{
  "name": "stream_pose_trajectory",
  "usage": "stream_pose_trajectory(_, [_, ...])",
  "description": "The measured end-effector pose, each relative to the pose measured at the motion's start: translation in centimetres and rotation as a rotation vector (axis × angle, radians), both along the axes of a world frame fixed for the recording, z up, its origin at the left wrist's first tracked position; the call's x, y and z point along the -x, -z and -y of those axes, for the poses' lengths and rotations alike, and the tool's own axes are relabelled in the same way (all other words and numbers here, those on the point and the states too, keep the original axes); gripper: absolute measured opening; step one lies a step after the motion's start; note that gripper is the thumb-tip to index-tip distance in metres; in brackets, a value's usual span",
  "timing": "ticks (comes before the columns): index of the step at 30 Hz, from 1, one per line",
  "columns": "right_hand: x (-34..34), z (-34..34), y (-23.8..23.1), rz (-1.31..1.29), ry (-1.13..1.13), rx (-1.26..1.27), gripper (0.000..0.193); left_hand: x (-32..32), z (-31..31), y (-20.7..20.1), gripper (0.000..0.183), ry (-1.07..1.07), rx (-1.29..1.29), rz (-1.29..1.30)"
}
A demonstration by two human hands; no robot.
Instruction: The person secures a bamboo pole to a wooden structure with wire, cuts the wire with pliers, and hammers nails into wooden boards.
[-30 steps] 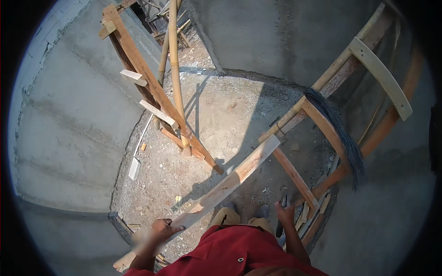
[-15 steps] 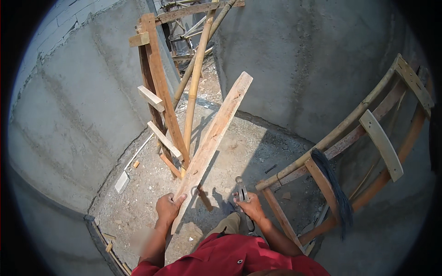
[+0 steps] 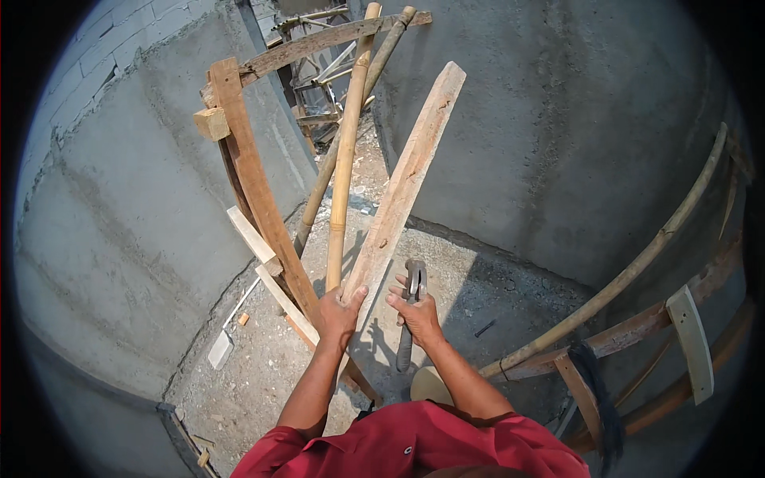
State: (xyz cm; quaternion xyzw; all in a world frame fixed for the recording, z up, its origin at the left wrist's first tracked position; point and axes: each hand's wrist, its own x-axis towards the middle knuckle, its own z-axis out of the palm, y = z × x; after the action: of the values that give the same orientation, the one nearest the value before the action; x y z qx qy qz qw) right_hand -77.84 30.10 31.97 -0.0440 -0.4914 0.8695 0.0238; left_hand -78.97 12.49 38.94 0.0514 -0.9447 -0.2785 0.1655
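Note:
My left hand (image 3: 339, 314) is closed around the lower part of a long rough wooden plank (image 3: 408, 177), thumb across its face. The plank slants up and away to the right in front of me. To the right of it, my right hand (image 3: 417, 319) holds a claw hammer (image 3: 405, 347) just below its head. The hammer's metal head points up and its dark handle hangs down beneath the hand. Some fingers of this hand stick out loosely past the hammer. Plank and hammer are apart.
A wooden frame with short cross-blocks (image 3: 256, 175) stands at the left beside crossed bamboo poles (image 3: 347, 159). To the right leans a bamboo-and-wood ladder-like frame (image 3: 637, 275) with dark strands (image 3: 591, 398) draped over it. Grey plastered walls (image 3: 494, 119) surround a rubble-strewn floor (image 3: 263, 390).
Both hands have moved up and farther from my body, the left also to the right. The plank has risen with the left hand, and the hammer with the right. The view has shifted.

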Motion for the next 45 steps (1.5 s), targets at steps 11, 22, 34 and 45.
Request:
stream_pose_trajectory(11, [18.9, 2.3, -7.5, -0.271, 0.081, -0.007, 0.058, 9.6, -2.2, -1.2, 0.052, -0.075, -0.030, -0.227])
stream_pose_trajectory(22, [34.6, 0.2, -8.0, -0.380, -0.050, -0.052, 0.056, 23.3, -6.0, -0.5, 0.046, -0.298, 0.002, -0.347])
stream_pose_trajectory(34, [41.0, -6.9, -6.5, -0.206, -0.080, 0.037, 0.051, 30.2, -11.8, -0.1, 0.044, -0.142, 0.051, -0.354])
stream_pose_trajectory(45, [44.9, -7.7, -10.5, -0.284, -0.069, 0.020, 0.050, 33.6, -12.4, -2.8, 0.034, -0.115, 0.028, -0.575])
